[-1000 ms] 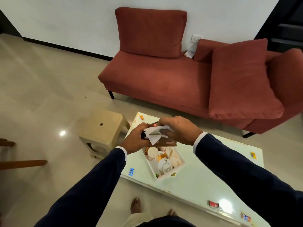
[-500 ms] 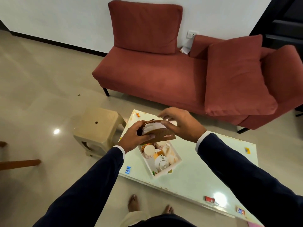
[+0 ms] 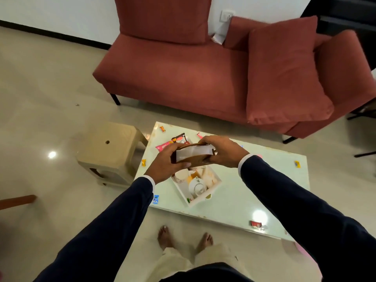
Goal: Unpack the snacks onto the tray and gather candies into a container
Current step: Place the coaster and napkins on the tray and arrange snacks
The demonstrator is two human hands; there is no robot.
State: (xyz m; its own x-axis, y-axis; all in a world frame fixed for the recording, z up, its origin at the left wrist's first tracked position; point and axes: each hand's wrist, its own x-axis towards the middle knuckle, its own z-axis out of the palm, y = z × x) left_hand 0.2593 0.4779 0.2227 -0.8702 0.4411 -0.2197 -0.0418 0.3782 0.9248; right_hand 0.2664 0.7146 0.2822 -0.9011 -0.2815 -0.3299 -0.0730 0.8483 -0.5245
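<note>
Gripping a brown snack box (image 3: 193, 157) from both ends, the left hand (image 3: 166, 165) is curling round its near left end, thumb lying along the lower edge, while the right hand (image 3: 221, 151) is clasping the far right end with its fingers wrapped over the top. A white paper or inner packet is showing through the open face of the box. Both hands are holding it in the air directly above the white tray (image 3: 215, 186), which is sitting on the pale table (image 3: 264, 190) and already carrying cups and a small teapot (image 3: 196, 185). Wrapped candies (image 3: 256, 223) are lying scattered across the table, with snack packets (image 3: 180, 139) just beyond the hands. Tipping the box too quickly is the likely risk, since loose contents could be dropping onto the crockery or bouncing off the table onto the floor.
</note>
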